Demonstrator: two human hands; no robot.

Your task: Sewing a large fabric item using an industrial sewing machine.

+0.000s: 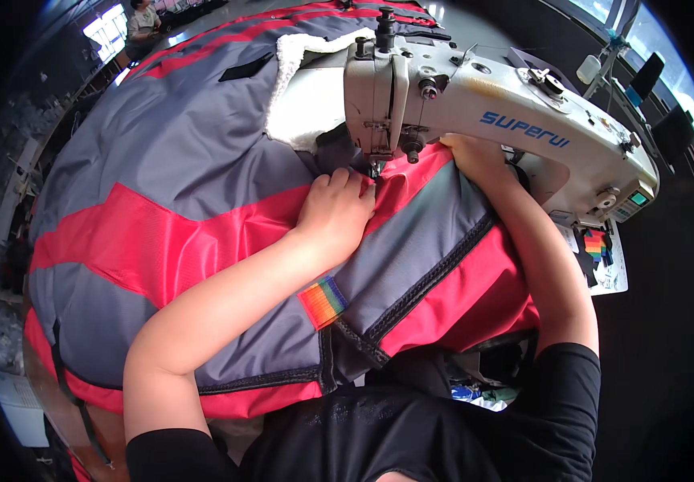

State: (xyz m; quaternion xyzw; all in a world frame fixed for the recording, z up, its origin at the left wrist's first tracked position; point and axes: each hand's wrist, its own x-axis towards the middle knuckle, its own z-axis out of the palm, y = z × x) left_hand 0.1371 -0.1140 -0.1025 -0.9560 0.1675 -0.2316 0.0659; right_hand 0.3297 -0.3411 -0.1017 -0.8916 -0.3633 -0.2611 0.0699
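Fabric everywhere: a big grey-and-red padded garment (178,185) lies spread across the desk and drapes toward the person's lap. The left hand (337,210) sits flat on it, fingers curled down and knuckles up, pressing the red panel just in front of the needle area (376,167). That grip is a press, not a pinch; the fingertips touch the cloth right beside the presser foot, nothing is enclosed in it. The right hand (475,157) reaches under the arm of the white industrial sewing machine (491,108), resting on the grey and red cloth behind the needle. Its fingers are hidden by the machine body, so I cannot tell how far that grip is open. White fleece lining (298,88) shows at the garment's collar, just left of the machine head. A small rainbow-striped tab (324,301) sticks out of a seam beside the left forearm, next to black edge binding (427,277). Far off at the top left, another person (143,20) sits by a window.
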